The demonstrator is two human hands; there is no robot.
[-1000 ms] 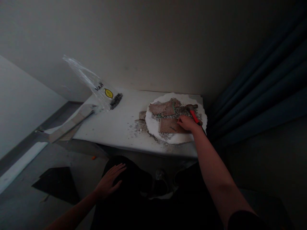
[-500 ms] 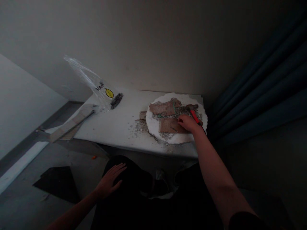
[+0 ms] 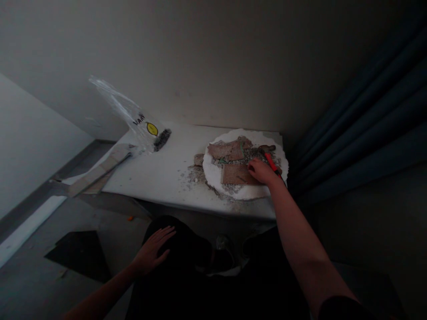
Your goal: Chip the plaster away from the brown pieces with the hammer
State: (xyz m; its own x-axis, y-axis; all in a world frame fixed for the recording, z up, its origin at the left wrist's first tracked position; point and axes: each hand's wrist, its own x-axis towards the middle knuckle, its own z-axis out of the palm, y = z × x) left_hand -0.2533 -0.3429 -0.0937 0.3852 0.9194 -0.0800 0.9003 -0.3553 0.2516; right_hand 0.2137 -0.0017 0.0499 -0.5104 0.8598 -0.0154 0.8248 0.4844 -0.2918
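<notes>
My right hand (image 3: 262,171) rests over the right end of a flat, reddish-brown slab (image 3: 235,174). Its fingers are curled together, and whatever they may hold is too small or hidden to make out. A small thin nail-like piece (image 3: 242,179) lies on the slab. Just beyond the hand is a hammer with a red handle (image 3: 271,161), lying on grey rubble. Another broken brown slab (image 3: 227,150) lies behind. All of these are on a white round sheet with a ragged edge (image 3: 211,174). My left hand (image 3: 151,251) lies on my left thigh, fingers stretched out, holding nothing.
The white table (image 3: 156,178) carries crumbs and a brown chunk (image 3: 199,159) left of the sheet. A clear plastic bag (image 3: 133,120) with dark bits stands at the back left. Cardboard strips (image 3: 96,175) overhang the left end. A dark curtain (image 3: 367,102) hangs at right.
Almost nothing differs. My right hand has shifted very slightly over the slab; my left hand stays on the thigh.
</notes>
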